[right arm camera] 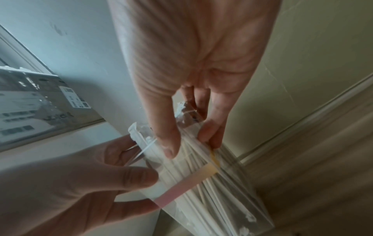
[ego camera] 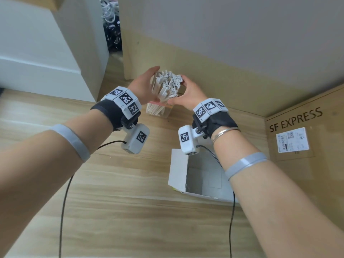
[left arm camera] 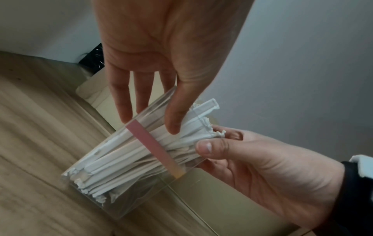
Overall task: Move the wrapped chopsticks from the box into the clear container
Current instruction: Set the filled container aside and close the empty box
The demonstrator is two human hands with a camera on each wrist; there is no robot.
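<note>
Head cam: both hands are up at the clear container (ego camera: 161,111), which stands on the wood worktop (ego camera: 111,183) near the back cardboard wall (ego camera: 214,75), w/ the wrapped chopsticks (ego camera: 166,84) already packed in it upright, tops fanning well above the rim. Left hand (ego camera: 144,86) has its fingers straight and flat along the left side of the bundle, thumb on the front, so it's bracing rather than gripping; looks meant to stop the fan from splaying out. Right hand (ego camera: 189,94) is curled round the other side, thumb and fingertips pinching the upper ends, prob squeezing the bundle together so it seats down. Left wrist cam confirms it: chopsticks reach the container's bottom, and a pink strip (left arm camera: 155,148) runs across its wall. White box (ego camera: 197,179) sits open at near right, well apart from the container; the part of its inside I can see looks empty, so transfer seems about done, just tidying left. Risk imo: container is light and top-heavy, a sideways push could tip it. SF EXPRESS carton (ego camera: 301,135) at far right, not involved.
</note>
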